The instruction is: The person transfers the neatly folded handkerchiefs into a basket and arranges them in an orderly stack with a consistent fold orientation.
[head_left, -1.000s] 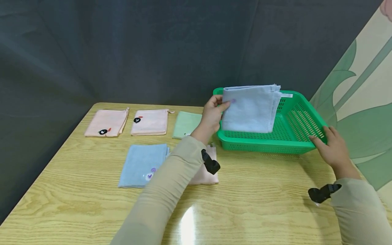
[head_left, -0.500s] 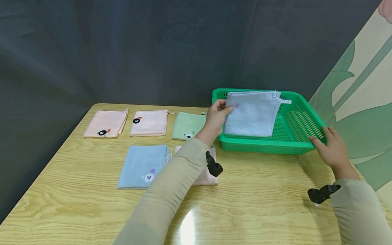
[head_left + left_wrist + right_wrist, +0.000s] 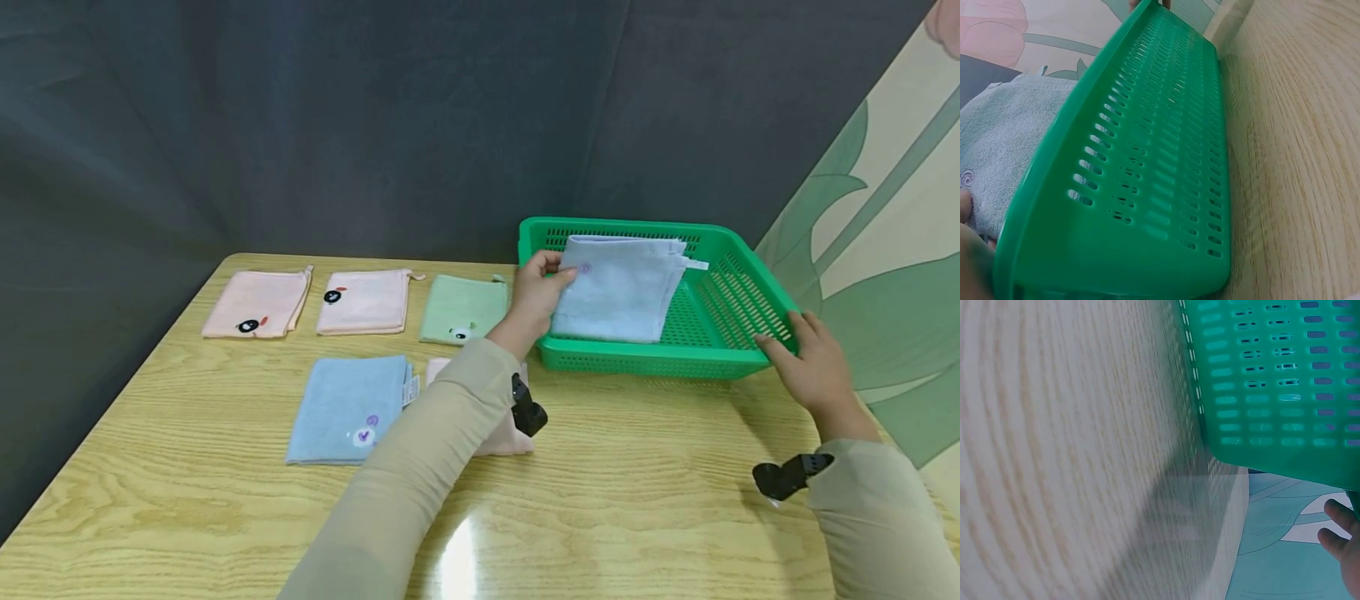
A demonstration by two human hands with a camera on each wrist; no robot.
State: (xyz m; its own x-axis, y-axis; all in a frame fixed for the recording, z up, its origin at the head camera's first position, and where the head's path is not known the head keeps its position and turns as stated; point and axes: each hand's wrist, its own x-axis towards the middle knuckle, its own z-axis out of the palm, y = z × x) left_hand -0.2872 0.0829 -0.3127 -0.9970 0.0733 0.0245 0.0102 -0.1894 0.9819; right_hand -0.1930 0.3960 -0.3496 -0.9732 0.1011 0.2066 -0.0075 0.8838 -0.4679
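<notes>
My left hand (image 3: 536,292) pinches the left edge of a folded light blue towel (image 3: 618,292) between thumb and fingers. The towel hangs upright inside the green plastic basket (image 3: 652,362), its lower edge behind the front rim; whether it touches the bottom I cannot tell. A white loop sticks out at its right corner. In the left wrist view the same towel (image 3: 1016,125) shows beyond the basket wall (image 3: 1166,150). My right hand (image 3: 813,362) holds the basket's right front corner, thumb on the inner side of the rim. Its fingers (image 3: 1335,540) show at the edge of the right wrist view.
On the wooden table (image 3: 637,500) lie two folded pink towels (image 3: 258,304) at the back left and a green towel (image 3: 465,308) beside the basket. In front are a blue towel (image 3: 348,408) and a pink towel (image 3: 510,433) partly under my left forearm. A patterned wall (image 3: 900,292) stands right.
My left hand has lowered the light blue towel into the basket and shifted slightly right. The right hand stays at the basket's corner.
</notes>
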